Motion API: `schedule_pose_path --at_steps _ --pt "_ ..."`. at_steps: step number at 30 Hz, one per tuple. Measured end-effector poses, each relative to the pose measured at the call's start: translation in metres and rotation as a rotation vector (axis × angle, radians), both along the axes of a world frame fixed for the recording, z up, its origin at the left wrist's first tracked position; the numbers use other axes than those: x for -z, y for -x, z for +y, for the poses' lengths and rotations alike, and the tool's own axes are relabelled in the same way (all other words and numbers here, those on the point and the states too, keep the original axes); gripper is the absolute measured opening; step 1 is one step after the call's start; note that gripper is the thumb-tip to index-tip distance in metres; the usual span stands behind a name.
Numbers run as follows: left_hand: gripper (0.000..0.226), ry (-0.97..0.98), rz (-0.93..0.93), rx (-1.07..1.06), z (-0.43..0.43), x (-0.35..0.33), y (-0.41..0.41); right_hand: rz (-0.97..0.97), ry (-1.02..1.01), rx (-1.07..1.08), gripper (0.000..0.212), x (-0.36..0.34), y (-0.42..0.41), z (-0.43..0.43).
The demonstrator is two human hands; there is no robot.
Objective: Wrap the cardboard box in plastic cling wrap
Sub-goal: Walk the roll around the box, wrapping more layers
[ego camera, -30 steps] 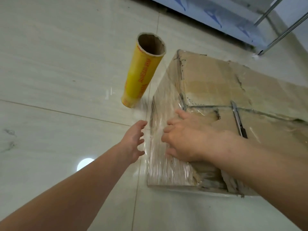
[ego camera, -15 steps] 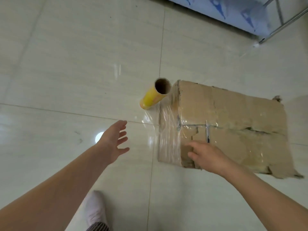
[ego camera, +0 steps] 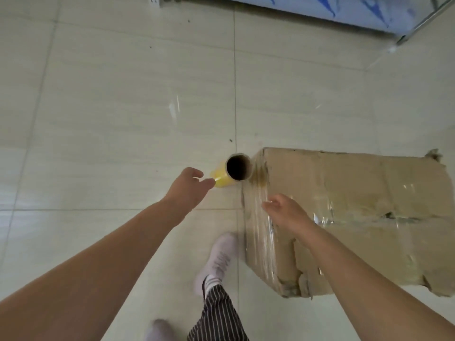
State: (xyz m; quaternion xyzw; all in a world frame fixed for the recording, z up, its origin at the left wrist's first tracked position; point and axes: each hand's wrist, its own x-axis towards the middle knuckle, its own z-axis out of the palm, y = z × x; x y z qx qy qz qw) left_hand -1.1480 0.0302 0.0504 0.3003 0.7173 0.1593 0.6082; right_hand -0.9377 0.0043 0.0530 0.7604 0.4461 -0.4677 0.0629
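Observation:
A worn cardboard box (ego camera: 357, 207) lies flat on the tiled floor, its left end covered with clear cling wrap (ego camera: 261, 225). The yellow cling wrap roll (ego camera: 230, 172) stands upright on the floor at the box's far left corner, its hollow core facing me, with film running from it to the box. My left hand (ego camera: 188, 188) reaches toward the roll with spread fingers, its fingertips right beside the yellow side; contact is unclear. My right hand (ego camera: 283, 210) hovers open over the wrapped left end of the box.
My foot in a pale shoe (ego camera: 220, 257) stands beside the box's near left edge, with a striped trouser leg (ego camera: 216, 313) below. A blue-patterned surface (ego camera: 344, 11) and a metal leg (ego camera: 418, 23) sit at the far right. Glossy floor tiles (ego camera: 110, 107) spread to the left.
The view has risen away from the floor, so box and roll look smaller. My left hand moved forward to the roll. My right hand lifted off the box's near left end.

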Motion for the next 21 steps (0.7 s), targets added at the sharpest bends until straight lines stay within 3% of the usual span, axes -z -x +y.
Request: schedule_pose_path --at_steps 4,13,17,21 --pt "0.045 -0.138 0.317 0.410 0.049 0.024 -0.019 0.050 -0.001 0.035 0.048 0.016 -0.001 0.045" --pt "0.041 -0.445 0.651 1.182 0.124 0.070 -0.075 0.115 0.061 0.119 0.022 0.072 0.004 0.111" --pt "0.038 -0.492 0.622 1.480 0.141 0.085 -0.102 0.156 0.121 0.244 0.012 0.090 0.001 0.120" --pt "0.031 -0.436 0.477 1.582 0.157 0.092 -0.105 0.206 0.154 0.388 0.035 0.102 0.005 0.121"
